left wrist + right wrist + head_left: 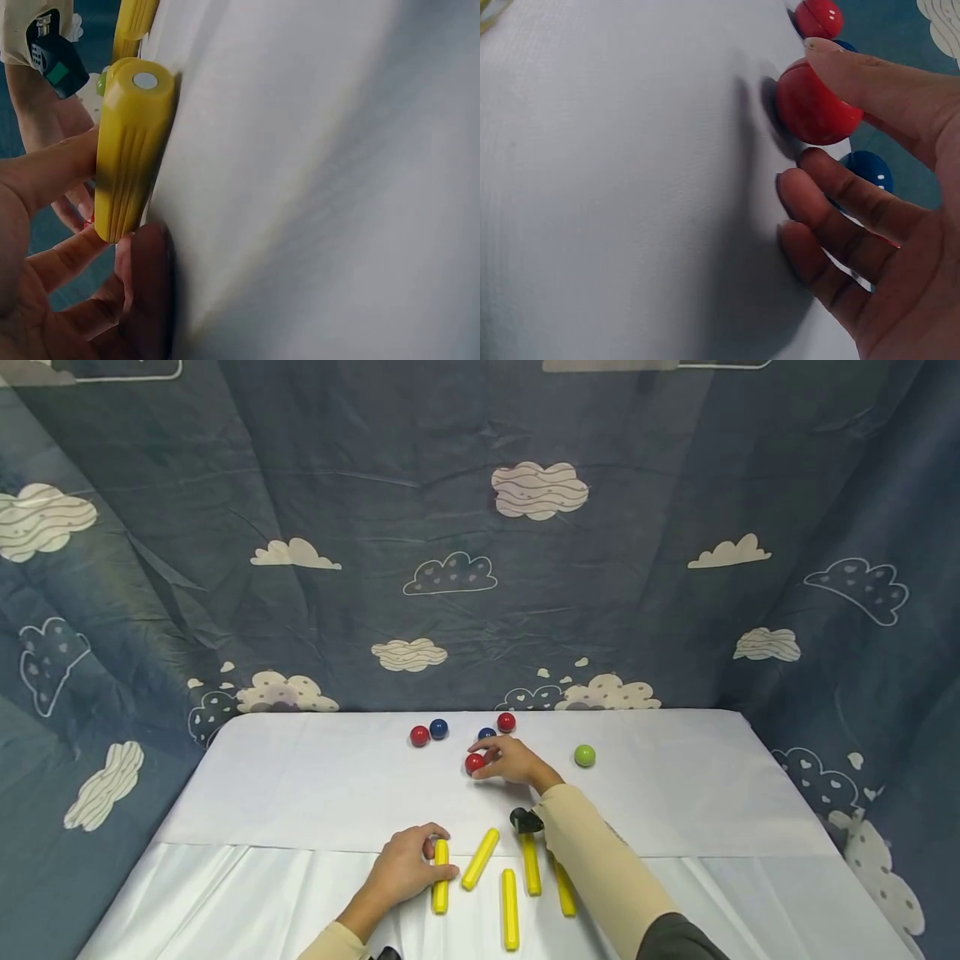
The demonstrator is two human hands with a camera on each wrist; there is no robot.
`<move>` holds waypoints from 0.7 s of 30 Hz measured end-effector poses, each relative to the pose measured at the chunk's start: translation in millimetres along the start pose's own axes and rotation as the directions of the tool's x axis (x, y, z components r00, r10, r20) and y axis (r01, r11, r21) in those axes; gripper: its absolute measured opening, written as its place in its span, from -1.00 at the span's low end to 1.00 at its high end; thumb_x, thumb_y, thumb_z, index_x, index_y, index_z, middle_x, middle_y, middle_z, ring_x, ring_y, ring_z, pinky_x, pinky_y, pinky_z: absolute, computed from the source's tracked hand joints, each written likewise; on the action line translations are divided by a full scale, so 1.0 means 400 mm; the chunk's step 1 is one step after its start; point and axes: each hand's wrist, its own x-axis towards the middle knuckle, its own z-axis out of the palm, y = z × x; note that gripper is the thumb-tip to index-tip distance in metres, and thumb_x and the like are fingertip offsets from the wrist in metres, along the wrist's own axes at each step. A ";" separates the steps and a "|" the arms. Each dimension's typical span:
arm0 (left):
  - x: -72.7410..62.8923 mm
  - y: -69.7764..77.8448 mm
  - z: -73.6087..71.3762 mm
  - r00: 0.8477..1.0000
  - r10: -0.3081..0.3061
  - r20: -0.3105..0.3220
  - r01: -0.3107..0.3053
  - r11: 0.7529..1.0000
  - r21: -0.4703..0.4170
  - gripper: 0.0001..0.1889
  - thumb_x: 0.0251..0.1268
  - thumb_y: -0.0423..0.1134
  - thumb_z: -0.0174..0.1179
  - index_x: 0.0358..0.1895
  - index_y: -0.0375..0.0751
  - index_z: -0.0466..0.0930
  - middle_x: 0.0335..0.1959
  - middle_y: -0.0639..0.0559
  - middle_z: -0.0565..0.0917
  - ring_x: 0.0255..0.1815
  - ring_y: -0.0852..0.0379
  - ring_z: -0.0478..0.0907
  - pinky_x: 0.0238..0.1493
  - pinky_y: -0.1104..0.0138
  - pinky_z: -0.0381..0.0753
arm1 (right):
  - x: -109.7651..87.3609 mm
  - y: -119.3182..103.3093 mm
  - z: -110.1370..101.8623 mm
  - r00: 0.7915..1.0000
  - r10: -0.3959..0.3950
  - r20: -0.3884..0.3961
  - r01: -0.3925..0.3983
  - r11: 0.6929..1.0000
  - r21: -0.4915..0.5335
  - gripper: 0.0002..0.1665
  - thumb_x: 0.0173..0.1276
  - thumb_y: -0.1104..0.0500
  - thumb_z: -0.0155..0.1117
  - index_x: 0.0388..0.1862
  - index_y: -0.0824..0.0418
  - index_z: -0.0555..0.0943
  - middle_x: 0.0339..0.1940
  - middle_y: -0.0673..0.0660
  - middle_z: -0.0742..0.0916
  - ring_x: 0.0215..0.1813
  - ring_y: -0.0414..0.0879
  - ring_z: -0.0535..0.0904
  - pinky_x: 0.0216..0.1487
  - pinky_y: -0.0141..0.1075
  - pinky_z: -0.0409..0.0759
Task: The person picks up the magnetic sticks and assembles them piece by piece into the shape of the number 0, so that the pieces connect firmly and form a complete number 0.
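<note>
My right hand (pixel 513 760) is at the far half of the table, with thumb and fingers round a shiny red ball (pixel 474 763). In the right wrist view the thumb lies over the side of this red ball (pixel 817 109), while the other fingers are spread below it. Nearer the front, my left hand (pixel 405 864) holds a yellow rod (pixel 440 897) between thumb and fingers. The left wrist view shows the ribbed yellow rod (pixel 131 150) close up, a grey dot on its end.
Behind the right hand are a blue ball (pixel 487 733) and a red ball (pixel 506 722). Another red ball (pixel 419 736) and blue ball (pixel 438 729) sit to the left, a green ball (pixel 585 756) to the right. Several yellow rods (pixel 510 910) lie on the white cloth (pixel 300 793).
</note>
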 end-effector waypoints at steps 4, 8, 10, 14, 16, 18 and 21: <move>-0.001 0.000 0.000 1.000 -0.007 -0.007 0.007 1.000 -0.011 -0.57 -0.05 -0.05 0.48 -0.09 -0.07 0.61 -0.52 0.16 0.41 -0.53 0.22 0.29 -0.51 0.39 0.25 | 0.003 -0.001 0.006 0.999 0.027 -0.034 -0.027 1.000 0.004 -0.49 0.05 0.16 0.55 0.04 0.04 0.67 -0.27 0.05 0.63 -0.20 -0.06 0.48 -0.15 -0.25 0.51; -0.004 0.001 -0.003 1.000 0.002 -0.014 -0.003 1.000 -0.015 -0.61 -0.06 -0.11 0.47 -0.12 -0.07 0.61 -0.52 0.16 0.41 -0.52 0.22 0.29 -0.50 0.40 0.27 | 0.003 -0.001 0.011 0.999 0.014 -0.050 -0.014 1.000 0.003 -0.54 0.05 0.18 0.55 -0.01 0.09 0.68 -0.29 0.06 0.65 -0.19 -0.06 0.50 -0.06 -0.19 0.50; -0.005 0.001 -0.003 1.000 0.009 -0.018 -0.009 1.000 -0.017 -0.62 -0.07 -0.14 0.47 -0.13 -0.08 0.61 -0.52 0.16 0.42 -0.52 0.22 0.30 -0.50 0.40 0.28 | 0.003 0.000 0.012 0.998 0.010 -0.057 -0.009 1.000 0.006 -0.57 0.06 0.20 0.54 -0.04 0.12 0.68 -0.30 0.07 0.66 -0.19 -0.05 0.50 -0.05 -0.17 0.50; -0.005 0.000 -0.005 1.000 0.010 -0.020 -0.011 1.000 -0.026 -0.63 -0.06 -0.17 0.45 -0.12 -0.10 0.62 -0.51 0.16 0.43 -0.52 0.22 0.31 -0.51 0.40 0.31 | 0.005 -0.001 0.014 0.998 0.020 -0.066 -0.019 1.000 0.015 -0.61 0.08 0.20 0.53 -0.07 0.11 0.68 -0.29 0.06 0.65 -0.19 -0.05 0.50 -0.04 -0.17 0.50; -0.005 0.000 -0.005 1.000 0.007 -0.019 -0.008 0.999 -0.033 -0.63 -0.05 -0.19 0.44 -0.11 -0.10 0.62 -0.50 0.16 0.43 -0.53 0.22 0.32 -0.51 0.40 0.32 | 0.006 -0.001 0.014 0.997 0.022 -0.067 -0.021 1.000 0.020 -0.62 0.08 0.20 0.53 -0.08 0.11 0.68 -0.29 0.06 0.64 -0.19 -0.05 0.50 -0.04 -0.17 0.50; -0.006 0.000 -0.004 1.000 0.002 -0.018 -0.003 0.999 -0.041 -0.64 -0.05 -0.21 0.41 -0.10 -0.11 0.62 -0.49 0.15 0.44 -0.53 0.22 0.32 -0.52 0.40 0.32 | 0.006 0.001 0.014 0.998 0.019 -0.064 -0.017 1.000 0.021 -0.63 0.09 0.20 0.52 -0.08 0.11 0.68 -0.30 0.06 0.64 -0.19 -0.05 0.50 -0.05 -0.18 0.50; -0.008 -0.002 -0.003 1.000 0.000 -0.011 0.000 0.999 -0.051 -0.63 -0.05 -0.25 0.37 -0.07 -0.13 0.63 -0.48 0.15 0.45 -0.56 0.24 0.33 -0.55 0.42 0.34 | 0.006 0.005 0.016 0.998 0.004 -0.064 -0.003 1.000 0.020 -0.63 0.08 0.22 0.52 -0.09 0.13 0.68 -0.32 0.06 0.64 -0.21 -0.07 0.50 -0.06 -0.19 0.48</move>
